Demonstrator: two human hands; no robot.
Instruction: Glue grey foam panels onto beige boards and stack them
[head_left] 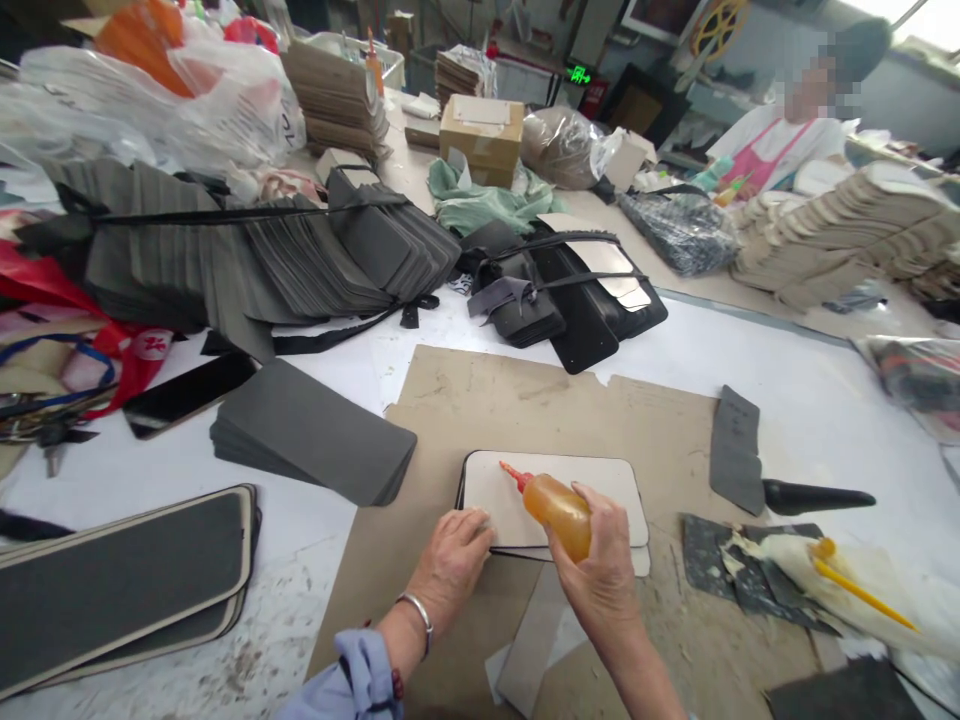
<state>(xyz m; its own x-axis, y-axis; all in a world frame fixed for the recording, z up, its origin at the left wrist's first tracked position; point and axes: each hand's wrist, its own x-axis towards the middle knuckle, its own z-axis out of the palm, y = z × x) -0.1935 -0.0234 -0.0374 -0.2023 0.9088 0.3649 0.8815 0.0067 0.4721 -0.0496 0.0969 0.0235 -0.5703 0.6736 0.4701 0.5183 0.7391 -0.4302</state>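
From the head camera, my right hand is closed around the glue bottle, fingers wrapped over its amber body. The bottle lies tilted, its long axis running from my palm at the lower right up to the left, with the red nozzle pointing away from me and leftward, its tip over the white panel. That panel lies flat on the cardboard sheet, its long side running left to right in front of me. My left hand grips nothing; the fingers rest bent on the panel's near left corner.

Just left of the cardboard sits a stack of grey panels, and beyond it a dark phone. To the right, well clear of the bottle, lie a grey piece and a black-handled tool. Nothing stands between nozzle and panel. A co-worker sits at the far right.
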